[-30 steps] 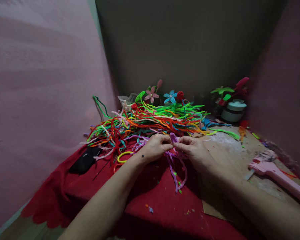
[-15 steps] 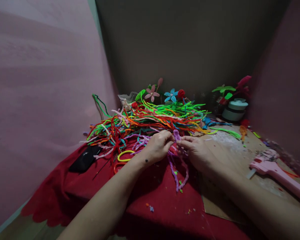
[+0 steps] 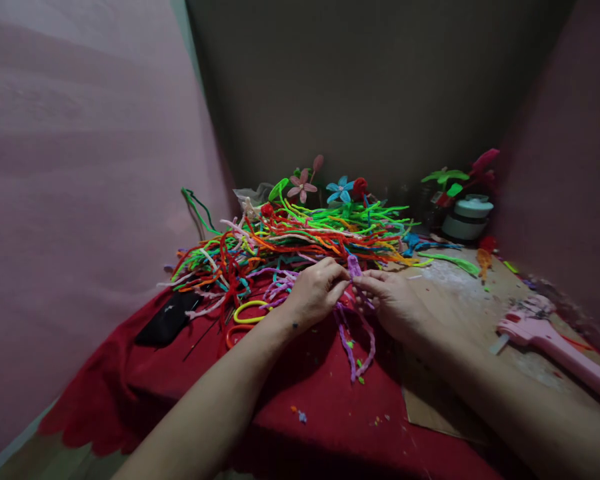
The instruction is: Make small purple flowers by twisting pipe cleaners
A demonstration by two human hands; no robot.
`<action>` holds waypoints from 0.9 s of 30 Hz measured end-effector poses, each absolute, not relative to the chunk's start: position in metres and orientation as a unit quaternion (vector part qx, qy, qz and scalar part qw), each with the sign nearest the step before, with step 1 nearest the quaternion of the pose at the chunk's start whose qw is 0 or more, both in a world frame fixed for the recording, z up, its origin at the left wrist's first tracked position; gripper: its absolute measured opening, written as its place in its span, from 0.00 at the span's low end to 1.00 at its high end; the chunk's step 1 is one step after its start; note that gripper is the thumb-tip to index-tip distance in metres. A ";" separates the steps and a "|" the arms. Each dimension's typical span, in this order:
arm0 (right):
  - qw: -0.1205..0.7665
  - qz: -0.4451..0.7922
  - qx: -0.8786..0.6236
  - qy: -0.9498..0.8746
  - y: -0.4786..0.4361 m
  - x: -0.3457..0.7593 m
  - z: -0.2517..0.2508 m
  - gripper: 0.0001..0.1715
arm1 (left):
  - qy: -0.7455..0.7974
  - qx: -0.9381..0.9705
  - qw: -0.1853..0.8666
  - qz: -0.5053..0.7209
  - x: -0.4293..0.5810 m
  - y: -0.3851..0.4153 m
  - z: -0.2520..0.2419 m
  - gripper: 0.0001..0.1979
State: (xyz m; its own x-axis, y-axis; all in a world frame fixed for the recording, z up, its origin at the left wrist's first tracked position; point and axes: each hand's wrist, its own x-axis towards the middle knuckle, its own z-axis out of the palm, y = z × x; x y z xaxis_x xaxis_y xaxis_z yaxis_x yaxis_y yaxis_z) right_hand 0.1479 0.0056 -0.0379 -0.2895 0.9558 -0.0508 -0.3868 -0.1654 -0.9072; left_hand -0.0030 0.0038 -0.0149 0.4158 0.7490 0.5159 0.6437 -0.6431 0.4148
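Observation:
Between my two hands is a purple pipe cleaner (image 3: 353, 265), bent into a small loop at its top, with long tails hanging below toward the cloth. My left hand (image 3: 320, 287) pinches it from the left, thumb against curled fingers. From the right, my right hand (image 3: 393, 300) grips it with thumb and forefinger, the fingertips of both hands almost meeting. Just behind lies a big heap of pipe cleaners (image 3: 300, 233) in green, red, orange and other colours. More purple pipe cleaners (image 3: 279, 285) lie left of my left hand.
Scissors with yellow and orange handles (image 3: 250, 312) and a black phone (image 3: 165, 321) lie left on the red cloth (image 3: 300, 400). A pink glue gun (image 3: 545, 330) rests on a board (image 3: 460, 300) at right. Behind stand a lidded jar (image 3: 467, 219) and a blue pipe-cleaner flower (image 3: 340, 190).
The purple loop stands slightly more upright between my fingertips. Both hands keep their pinch in nearly the same place, and the whole view has shifted a little.

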 end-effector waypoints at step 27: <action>0.510 0.613 -0.362 -0.483 0.004 0.152 -0.036 0.10 | 0.554 0.728 0.223 0.336 -0.059 -0.035 0.021 0.08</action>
State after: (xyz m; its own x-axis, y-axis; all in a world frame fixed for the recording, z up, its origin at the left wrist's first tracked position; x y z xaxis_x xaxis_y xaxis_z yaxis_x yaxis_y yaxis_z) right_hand 0.1517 0.0042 -0.0357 -0.2183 0.9747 0.0488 -0.2751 -0.0135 -0.9613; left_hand -0.0585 -0.0353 0.0211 0.1604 0.9568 0.2426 0.6576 -0.2869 0.6966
